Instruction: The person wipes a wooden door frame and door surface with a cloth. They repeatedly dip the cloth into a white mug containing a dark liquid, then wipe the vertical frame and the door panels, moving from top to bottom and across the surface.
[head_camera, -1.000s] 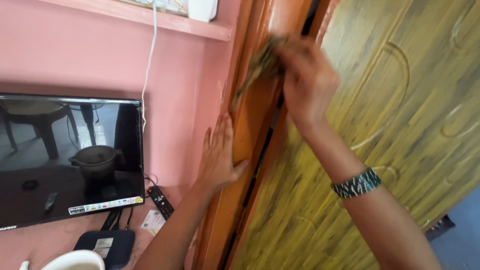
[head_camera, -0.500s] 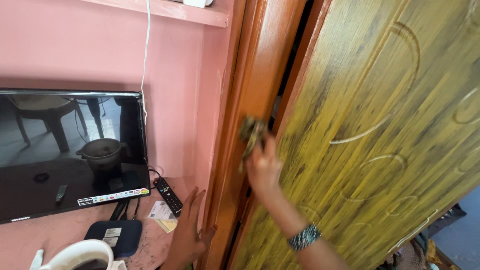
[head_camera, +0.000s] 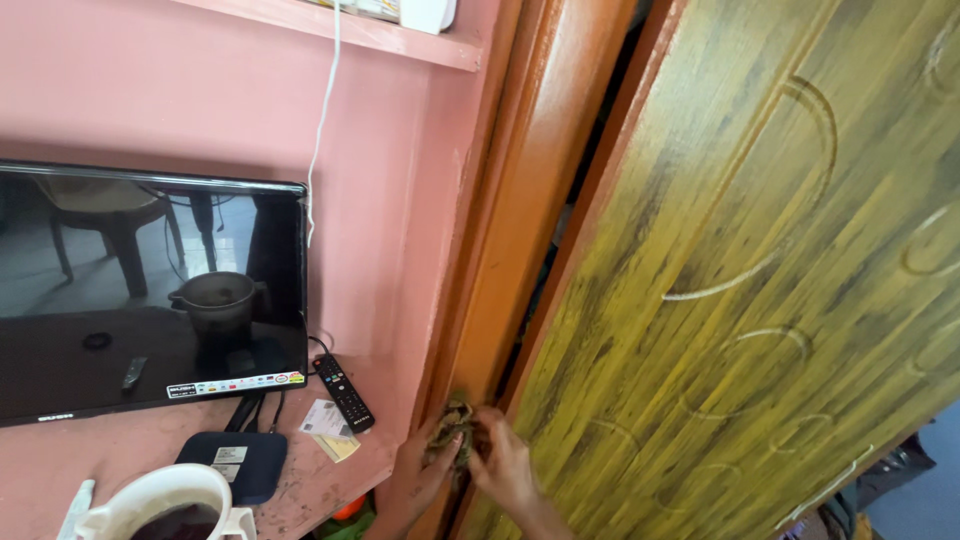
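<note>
Both hands met low on the orange door frame, whose long axis ran from about 1 o'clock down to 7 o'clock. The right hand pinched a crumpled cloth against the frame, lying at its 10 o'clock. The left hand, fingers loosely curled, touched the cloth from 8 o'clock. Both were equally near.

Right hand and rag now low on the door frame, left hand joining it.
</note>
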